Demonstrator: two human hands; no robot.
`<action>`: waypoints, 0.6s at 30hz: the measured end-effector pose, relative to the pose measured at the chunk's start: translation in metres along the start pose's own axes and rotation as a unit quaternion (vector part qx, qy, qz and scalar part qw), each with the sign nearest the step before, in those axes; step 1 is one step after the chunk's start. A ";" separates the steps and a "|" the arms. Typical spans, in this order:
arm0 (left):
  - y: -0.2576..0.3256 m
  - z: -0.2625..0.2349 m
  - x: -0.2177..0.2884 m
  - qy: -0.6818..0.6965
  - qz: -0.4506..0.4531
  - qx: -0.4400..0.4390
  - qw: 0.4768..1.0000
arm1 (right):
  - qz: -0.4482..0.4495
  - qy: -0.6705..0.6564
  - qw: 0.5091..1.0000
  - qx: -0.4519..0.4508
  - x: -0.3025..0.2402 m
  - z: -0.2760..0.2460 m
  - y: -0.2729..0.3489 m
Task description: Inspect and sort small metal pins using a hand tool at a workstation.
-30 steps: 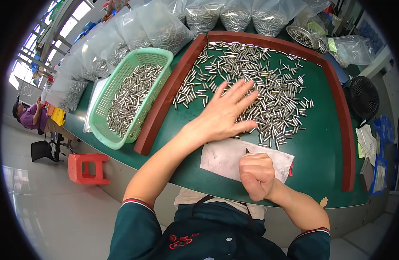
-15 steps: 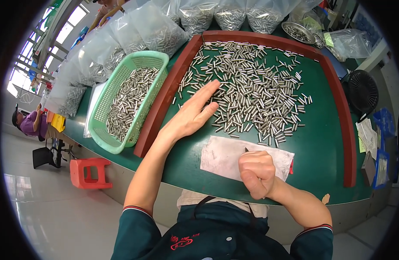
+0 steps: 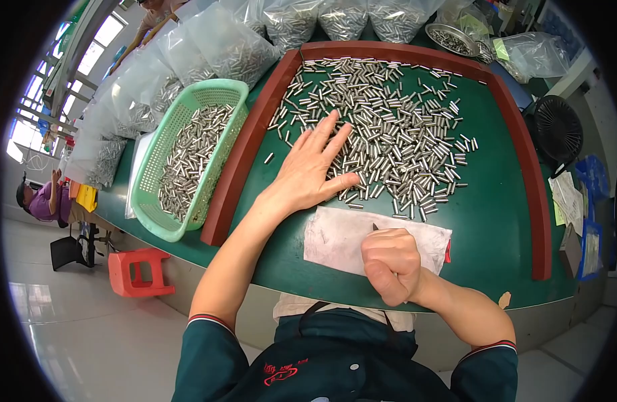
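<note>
My left hand (image 3: 310, 164) lies palm down with fingers spread at the left edge of a broad pile of small metal pins (image 3: 402, 141). Its fingertips rest on or just over the pins. My right hand (image 3: 393, 263) is a closed fist above a stained white cloth (image 3: 332, 238). Out of the fist's far side pokes the dark pointed tip of a tool (image 3: 375, 227); the rest of it is hidden in my fingers. The pins lie loose on the green tabletop (image 3: 496, 248) in front of me.
Dark red rails (image 3: 245, 161) frame the pins on the left, back and right. Left of them stands a green plastic basket (image 3: 142, 184) of pins. Clear bags (image 3: 238, 57) of pins line the back, near a metal bowl (image 3: 454, 39). A black fan (image 3: 558, 130) is at right.
My left hand has turned from edge-on to flat, its fingers spreading over the pins. The right fist stays over the cloth. The whole view has shifted slightly.
</note>
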State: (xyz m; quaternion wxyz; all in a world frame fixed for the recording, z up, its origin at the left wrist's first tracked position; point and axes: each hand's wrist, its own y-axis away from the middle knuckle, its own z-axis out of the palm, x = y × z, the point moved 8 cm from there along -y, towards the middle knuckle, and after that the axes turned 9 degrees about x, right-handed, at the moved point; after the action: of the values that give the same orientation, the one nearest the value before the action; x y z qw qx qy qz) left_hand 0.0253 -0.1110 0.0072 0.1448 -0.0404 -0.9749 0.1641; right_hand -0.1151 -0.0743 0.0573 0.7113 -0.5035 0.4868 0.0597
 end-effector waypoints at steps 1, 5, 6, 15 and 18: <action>-0.003 0.001 0.006 0.010 0.019 -0.009 1.000 | 0.000 0.000 1.000 0.002 -0.001 0.001 -0.001; -0.008 0.013 0.040 0.030 0.083 -0.057 0.995 | -0.001 0.005 1.000 -0.001 -0.001 0.000 0.000; -0.007 0.015 0.044 0.039 0.089 -0.058 0.994 | 0.001 0.007 1.000 0.000 -0.001 0.000 0.000; -0.008 -0.025 0.027 0.186 0.015 0.106 0.977 | 0.025 -0.018 0.999 0.024 0.005 -0.012 0.000; -0.001 -0.049 0.012 0.169 -0.013 0.222 0.960 | 0.098 -0.106 0.980 0.138 0.013 -0.037 -0.003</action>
State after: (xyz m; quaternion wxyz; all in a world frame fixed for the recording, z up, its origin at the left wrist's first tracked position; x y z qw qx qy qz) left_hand 0.0282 -0.0955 0.0555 0.3148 -0.0212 -0.8757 0.3655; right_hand -0.1303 -0.1099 0.0490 0.8122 -0.3409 0.4592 0.1149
